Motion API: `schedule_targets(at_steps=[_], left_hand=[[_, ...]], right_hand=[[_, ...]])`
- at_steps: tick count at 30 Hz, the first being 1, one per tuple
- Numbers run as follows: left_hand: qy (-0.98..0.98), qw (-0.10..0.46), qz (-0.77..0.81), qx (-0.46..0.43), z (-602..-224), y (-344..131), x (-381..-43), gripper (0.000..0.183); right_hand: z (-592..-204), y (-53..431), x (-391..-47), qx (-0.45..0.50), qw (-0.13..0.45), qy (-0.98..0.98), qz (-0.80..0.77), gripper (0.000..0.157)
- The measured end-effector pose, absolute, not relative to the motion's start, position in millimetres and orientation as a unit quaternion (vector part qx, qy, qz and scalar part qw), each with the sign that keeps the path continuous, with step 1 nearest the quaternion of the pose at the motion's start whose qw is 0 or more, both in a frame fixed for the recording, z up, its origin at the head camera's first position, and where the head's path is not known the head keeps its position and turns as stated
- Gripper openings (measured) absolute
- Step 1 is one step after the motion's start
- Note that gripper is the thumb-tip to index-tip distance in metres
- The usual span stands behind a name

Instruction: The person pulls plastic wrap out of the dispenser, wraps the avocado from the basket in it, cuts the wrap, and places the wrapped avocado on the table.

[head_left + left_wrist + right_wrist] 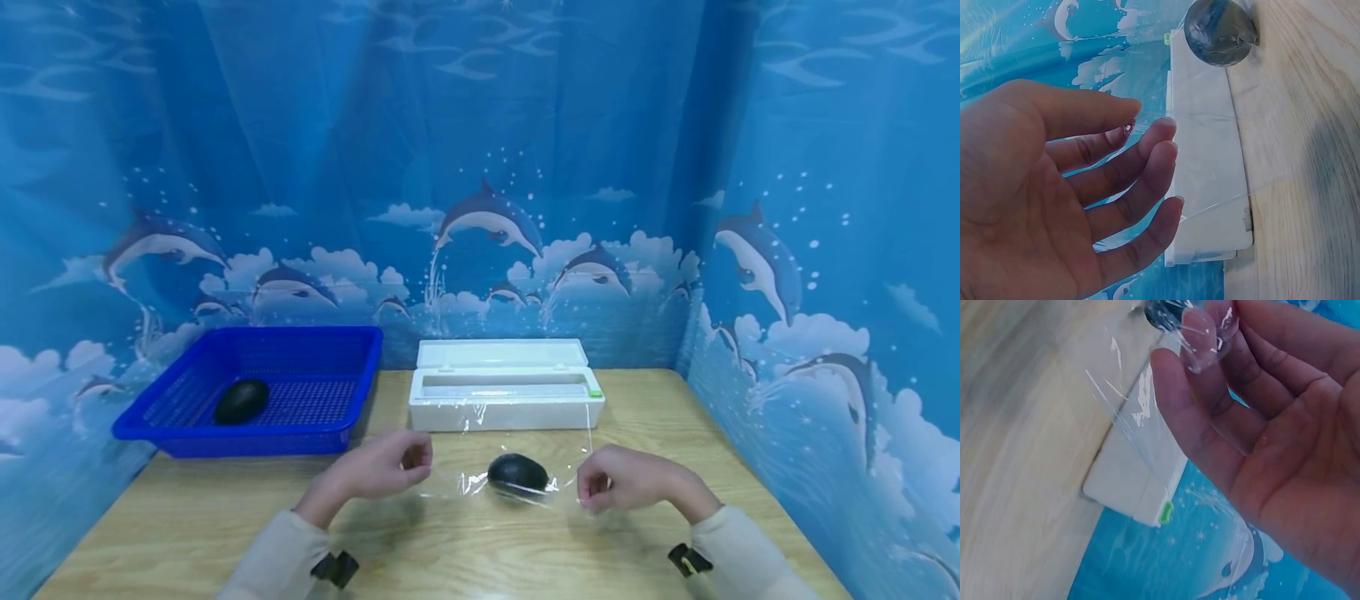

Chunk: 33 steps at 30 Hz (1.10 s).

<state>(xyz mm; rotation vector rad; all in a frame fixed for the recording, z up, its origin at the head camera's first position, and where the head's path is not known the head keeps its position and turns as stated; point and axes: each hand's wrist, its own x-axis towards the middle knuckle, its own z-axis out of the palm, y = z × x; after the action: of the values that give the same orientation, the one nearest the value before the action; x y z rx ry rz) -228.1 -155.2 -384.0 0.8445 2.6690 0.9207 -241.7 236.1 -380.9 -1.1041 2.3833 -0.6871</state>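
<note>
Clear cling film [471, 482] stretches between my two hands, above the wooden table. My left hand [386, 463] pinches one edge between thumb and forefinger, and a crumpled bit of film shows at the fingertips in the left wrist view. On the other side my right hand [628, 477] pinches the film, which bunches over its fingertips [1197, 331]. A dark, egg-shaped avocado [519, 472] lies between the hands, overlapped by shiny film. Behind it stands a white cling film dispenser [506, 415] with its lid raised; the film runs up to its front.
At the back left sits a blue plastic basket [251, 432] holding another dark avocado [242, 401]. A green slider [596, 394] marks the dispenser's right end. Dolphin-print curtains [480, 167] enclose the table [480, 562] at the back and sides.
</note>
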Motion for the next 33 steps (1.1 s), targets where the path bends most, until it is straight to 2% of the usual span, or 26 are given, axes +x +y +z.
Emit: schedule_targets(at_steps=[15,33], left_hand=[[0.892,0.078,0.327,0.302,-383.5,-155.5,-241.1,0.008],[0.899,0.068,0.330,0.281,-402.3,-158.7,-258.8,0.007]], right_hand=[[-372.6,245.8,-260.4,-0.392,0.152,0.863,-0.280,0.007],[-389.7,234.2,-288.3,-0.307,0.160,0.889,-0.299,0.012]])
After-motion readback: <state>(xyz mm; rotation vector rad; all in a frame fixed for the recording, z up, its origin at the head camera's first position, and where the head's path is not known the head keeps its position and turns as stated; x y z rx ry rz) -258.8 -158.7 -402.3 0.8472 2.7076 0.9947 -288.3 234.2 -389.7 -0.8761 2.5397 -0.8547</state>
